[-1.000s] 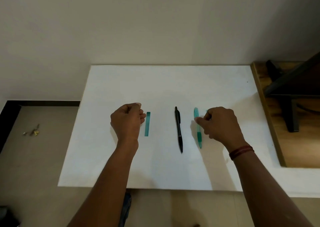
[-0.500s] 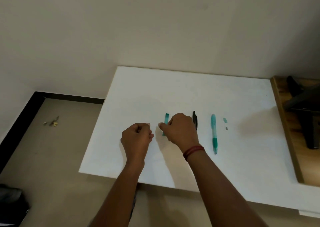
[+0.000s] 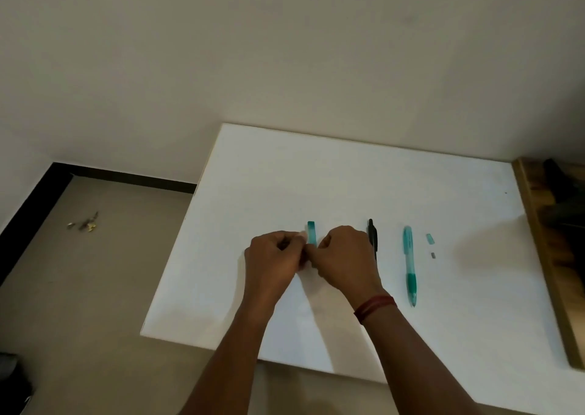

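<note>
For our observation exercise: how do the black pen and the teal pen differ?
The black pen is all dark and slim; the teal pen is thicker, with a darker grip. The right hand hides the black pen's lower part; the teal pen lies fully in view. Both lie flat and parallel on the white board.

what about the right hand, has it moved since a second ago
Yes, leftward. The right hand was at the teal pen, right of the black pen; now it is left of that pen, beside the teal strip.

Viewpoint: head-worn, above the white table (image 3: 316, 174)
Facing: forward and downward
Nearness: close, table fills the lower half
</note>
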